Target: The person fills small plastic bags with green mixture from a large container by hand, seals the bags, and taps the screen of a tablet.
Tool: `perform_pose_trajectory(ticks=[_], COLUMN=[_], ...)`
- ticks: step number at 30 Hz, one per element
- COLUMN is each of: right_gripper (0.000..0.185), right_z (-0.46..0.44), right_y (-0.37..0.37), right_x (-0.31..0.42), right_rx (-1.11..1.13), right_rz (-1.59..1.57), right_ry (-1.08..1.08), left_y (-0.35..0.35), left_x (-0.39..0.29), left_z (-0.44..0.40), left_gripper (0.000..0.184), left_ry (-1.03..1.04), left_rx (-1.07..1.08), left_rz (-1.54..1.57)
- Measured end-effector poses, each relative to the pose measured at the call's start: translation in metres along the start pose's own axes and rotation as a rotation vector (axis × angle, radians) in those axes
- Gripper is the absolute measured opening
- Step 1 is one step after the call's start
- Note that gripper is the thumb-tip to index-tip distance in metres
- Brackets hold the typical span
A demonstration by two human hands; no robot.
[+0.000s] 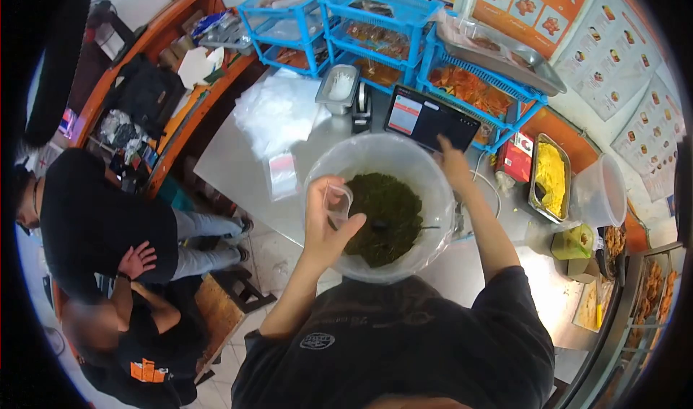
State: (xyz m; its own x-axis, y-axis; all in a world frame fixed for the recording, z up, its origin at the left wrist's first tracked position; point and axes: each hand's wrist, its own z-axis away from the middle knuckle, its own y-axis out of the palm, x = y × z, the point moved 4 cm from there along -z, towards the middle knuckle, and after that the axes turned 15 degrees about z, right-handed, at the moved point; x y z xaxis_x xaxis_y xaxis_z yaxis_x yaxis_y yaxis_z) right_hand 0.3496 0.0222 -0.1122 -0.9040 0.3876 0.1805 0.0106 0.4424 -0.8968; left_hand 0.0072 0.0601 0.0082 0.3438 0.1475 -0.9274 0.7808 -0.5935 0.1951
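My left hand (326, 228) is closed around a small clear plastic cup (338, 201), held over the rim of a large translucent tub. In this tub (325, 156) lies a dark green, finely chopped mass (386, 210), with what looks like a thin dark handle sticking out on the right. My right hand (455, 167) reaches past the tub to a tablet (429, 120), one finger stretched out at the lower part of its screen. Whether the fingertip touches the glass, I cannot tell. Nothing shows in that hand.
Plastic bags (278, 113) lie on the metal table (231, 156), near a metal container (339, 88). Blue racks (375, 19) hold trays of food. On the right are a yellow-filled tray (551, 178) and a clear bucket (599, 189). Two people (108, 221) are at the left.
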Motion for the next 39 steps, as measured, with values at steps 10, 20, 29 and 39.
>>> perform_pose_trajectory(ticks=[10,20,29,39], right_gripper=[0.060,0.046,0.070,0.068], right_z=[-0.009,-0.013,-0.011,-0.009], right_y=[0.072,-0.007,0.049,0.025], right_x=[-0.005,0.012,-0.011,-0.014], right_rx=[0.390,0.180,0.450,0.147], right_rz=[0.454,0.129,0.460,0.219], right_ry=[-0.097,0.024,-0.009,0.098], left_y=[-0.003,-0.004,-0.009,-0.008], left_x=[0.007,0.004,0.010,0.009], left_z=[-0.001,-0.001,0.001,0.001], left_gripper=[0.066,0.056,0.053,0.047], left_ry=[0.026,0.073,0.034,0.051], left_rx=[-0.067,-0.098,-0.146,-0.147], left_rz=[0.006,0.004,0.029,0.026])
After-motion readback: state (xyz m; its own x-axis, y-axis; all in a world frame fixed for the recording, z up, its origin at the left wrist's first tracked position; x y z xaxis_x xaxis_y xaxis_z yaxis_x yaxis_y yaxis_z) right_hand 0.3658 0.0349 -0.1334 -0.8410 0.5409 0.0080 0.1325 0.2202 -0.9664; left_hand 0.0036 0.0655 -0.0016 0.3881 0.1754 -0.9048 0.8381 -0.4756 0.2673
